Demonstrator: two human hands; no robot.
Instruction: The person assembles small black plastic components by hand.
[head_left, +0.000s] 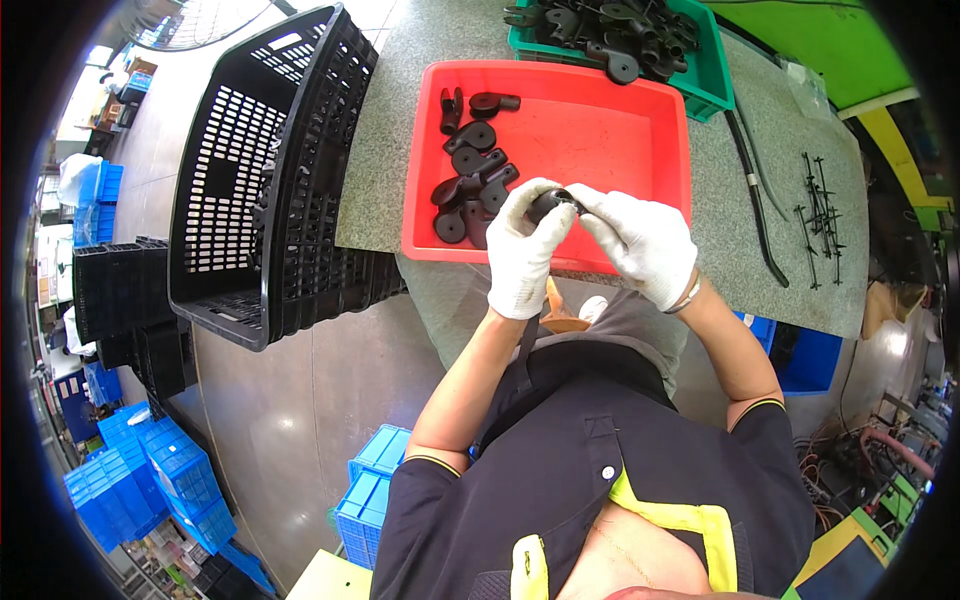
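No lettering, label, number or sign can be read anywhere in the view from the head.

Gry speckled tbl [718,240], shiny gry flr [265,385] w/ light spots [286,423], grn panel [830,50] upper R

Red tray [590,130], black parts [467,159], speckled grey tabletop [720,245].

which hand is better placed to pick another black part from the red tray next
Probably the left hand, once free of the black piece it holds: it is nearer the loose black parts on the left of the red tray. The right hand is farther right.
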